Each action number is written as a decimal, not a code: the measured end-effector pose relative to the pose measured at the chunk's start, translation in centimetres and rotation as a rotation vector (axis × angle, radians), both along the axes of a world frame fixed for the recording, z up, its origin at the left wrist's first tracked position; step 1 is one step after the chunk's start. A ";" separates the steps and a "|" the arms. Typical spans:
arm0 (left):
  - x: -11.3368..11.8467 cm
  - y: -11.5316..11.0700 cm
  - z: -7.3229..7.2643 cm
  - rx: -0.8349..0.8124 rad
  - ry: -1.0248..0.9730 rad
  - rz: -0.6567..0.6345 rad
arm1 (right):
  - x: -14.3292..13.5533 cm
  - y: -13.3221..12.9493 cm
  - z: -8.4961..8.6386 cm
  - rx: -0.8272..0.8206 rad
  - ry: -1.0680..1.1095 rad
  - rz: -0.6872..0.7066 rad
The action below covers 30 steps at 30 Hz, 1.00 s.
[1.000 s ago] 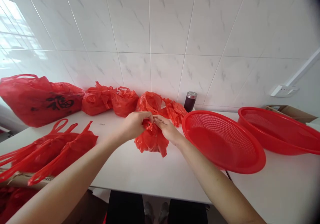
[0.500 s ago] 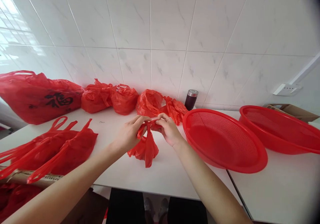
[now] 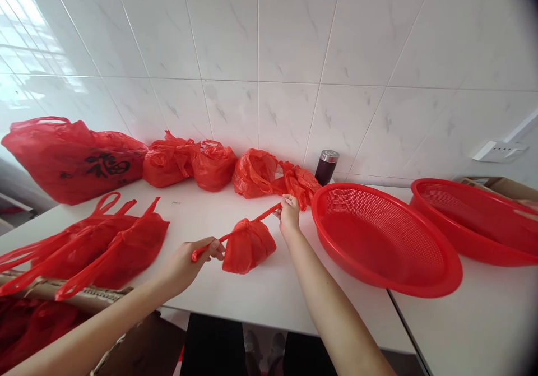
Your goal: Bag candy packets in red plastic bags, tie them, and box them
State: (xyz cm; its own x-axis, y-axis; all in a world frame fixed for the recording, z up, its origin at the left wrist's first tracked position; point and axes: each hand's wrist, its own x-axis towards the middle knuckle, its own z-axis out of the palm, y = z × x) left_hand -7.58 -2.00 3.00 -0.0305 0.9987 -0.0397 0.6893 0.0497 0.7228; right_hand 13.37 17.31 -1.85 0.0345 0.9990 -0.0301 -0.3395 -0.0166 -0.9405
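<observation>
A small filled red plastic bag [image 3: 249,248] is between my two hands, over the front part of the white table [image 3: 210,292]. My left hand [image 3: 200,259] is closed round one of its twisted handles, low and to the left. The other handle is pinched in my right hand [image 3: 289,212], farther back and to the right. Both handles are stretched taut from the top middle of the bag, where they meet. What is inside the bag is hidden.
Several filled red bags [image 3: 213,166] line the wall, a large one [image 3: 71,160] at the left. Flat red bags [image 3: 126,247] lie over a cardboard box edge at left. A dark bottle [image 3: 325,168] stands behind. Two red plastic baskets [image 3: 370,241], [image 3: 474,219] are at right.
My hands, close together at the handles before, have moved apart, left hand down-left and right hand slightly right. The handles are now drawn out straight and the bag's top is pulled tight.
</observation>
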 end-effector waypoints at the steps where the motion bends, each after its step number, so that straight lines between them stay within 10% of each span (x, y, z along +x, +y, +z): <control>1: -0.1 0.2 -0.5 -0.002 -0.026 0.044 | -0.4 -0.2 -0.5 0.019 -0.025 0.007; 14: 4.0 8.2 -7.2 -0.061 -0.073 0.419 | -3.3 -6.3 -4.1 0.472 -0.828 0.174; 30: 1.2 9.9 -8.6 -0.158 0.363 0.219 | 0.6 -3.8 -7.7 0.568 -0.901 0.148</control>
State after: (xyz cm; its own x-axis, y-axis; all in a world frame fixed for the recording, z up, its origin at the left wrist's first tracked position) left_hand -6.39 7.89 -5.63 -0.2807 0.9498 -0.1385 0.8577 0.3130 0.4080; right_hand 13.96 13.51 -9.58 -0.3108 0.8547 0.4159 0.4518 0.5178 -0.7265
